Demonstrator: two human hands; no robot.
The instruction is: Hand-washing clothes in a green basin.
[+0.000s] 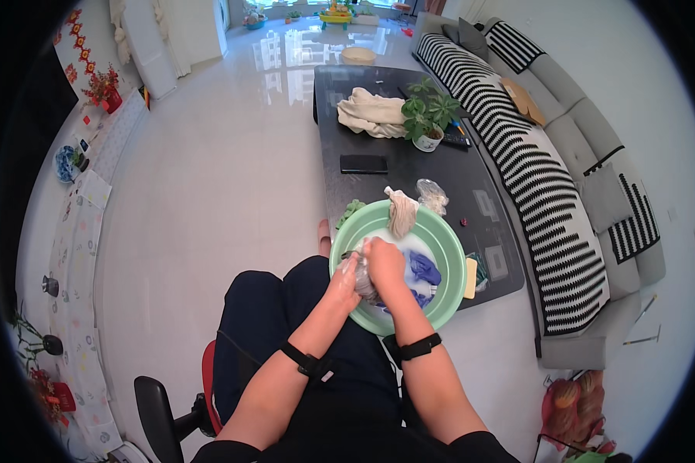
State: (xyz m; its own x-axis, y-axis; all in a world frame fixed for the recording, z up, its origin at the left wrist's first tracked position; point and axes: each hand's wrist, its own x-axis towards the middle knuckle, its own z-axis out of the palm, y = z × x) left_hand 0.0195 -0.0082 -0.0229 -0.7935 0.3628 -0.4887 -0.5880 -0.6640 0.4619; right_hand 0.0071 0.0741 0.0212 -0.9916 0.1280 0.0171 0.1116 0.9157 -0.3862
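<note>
A round green plastic basin (456,254) holds cloudy, sudsy water and rests partly over the near end of the dark table. Above the water, at the basin's left side, my left hand (345,283) and my right hand (386,263) grip a wet greyish cloth (366,283) between them; its exact kind is unclear. Blue-purple fabric (423,267) lies in the water right of my hands. Over the far rim hangs a beige and white sock-like cloth (403,213). Beside the basin's right rim is a yellow bar (470,279), apparently soap.
On the dark table (347,188) are a black phone-like case (364,164), a cream cloth (370,113), a potted plant (428,130) and a clear plastic bag (432,197). Green cloth (350,213) lies left of the basin. A grey sofa (567,139) stands to the right.
</note>
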